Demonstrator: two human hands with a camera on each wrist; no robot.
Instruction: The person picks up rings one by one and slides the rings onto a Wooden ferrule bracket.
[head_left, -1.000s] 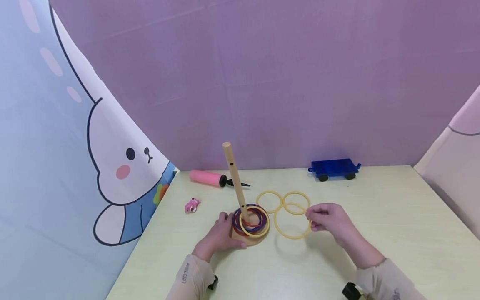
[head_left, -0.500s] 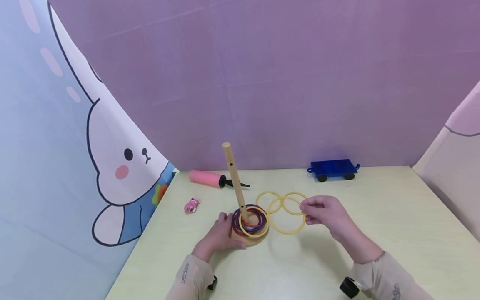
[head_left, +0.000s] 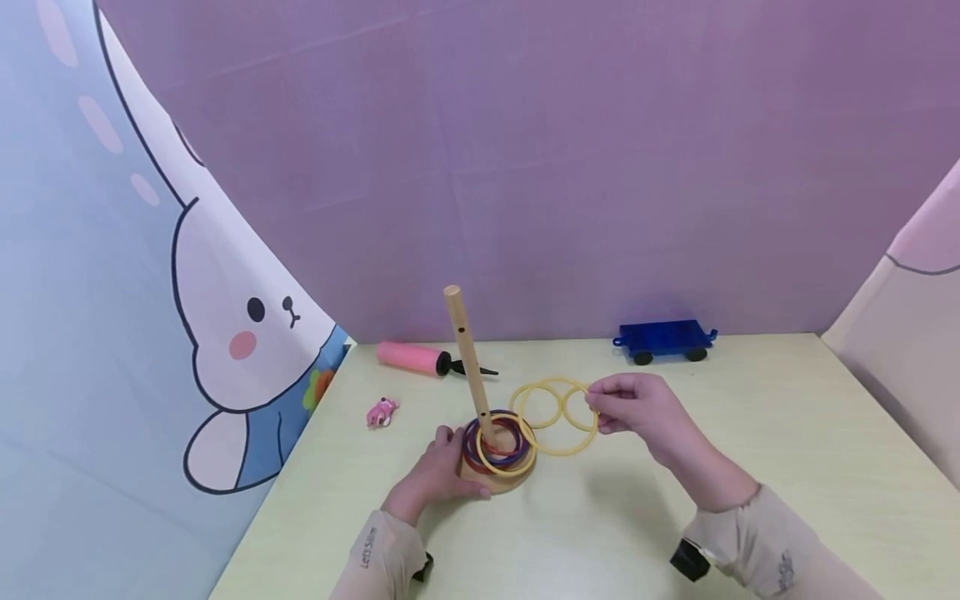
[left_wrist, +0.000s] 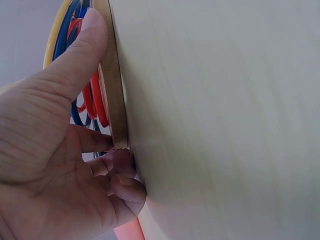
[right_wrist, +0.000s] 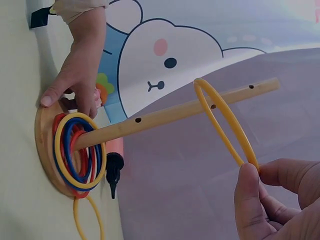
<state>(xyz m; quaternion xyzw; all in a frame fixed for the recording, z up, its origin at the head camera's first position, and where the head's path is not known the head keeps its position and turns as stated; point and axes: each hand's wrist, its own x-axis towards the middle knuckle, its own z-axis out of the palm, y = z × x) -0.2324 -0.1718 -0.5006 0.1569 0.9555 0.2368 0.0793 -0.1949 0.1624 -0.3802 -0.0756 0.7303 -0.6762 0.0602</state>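
Observation:
A wooden ring toss stand with an upright peg (head_left: 471, 367) and a round base (head_left: 501, 485) stands left of centre on the table. Red, blue and yellow rings (right_wrist: 75, 172) lie stacked around the foot of its peg. My left hand (head_left: 433, 477) grips the base's edge, with the thumb at the front and the fingers at the far left. Between thumb and fingertips my right hand (head_left: 637, 407) pinches a yellow ring (right_wrist: 234, 125), raised above the table right of the peg. In the right wrist view this ring overlaps the peg's upper part.
Two more yellow rings, one of them the left ring (head_left: 538, 427), lie on the table behind the held one. A pink hand pump (head_left: 411, 357) with a black nozzle, a small pink toy figure (head_left: 382, 412) and a blue toy wagon (head_left: 665, 337) sit farther back.
My right hand has lifted the yellow ring and carried it leftward and away from me, closer to the peg. The left hand keeps its place on the base.

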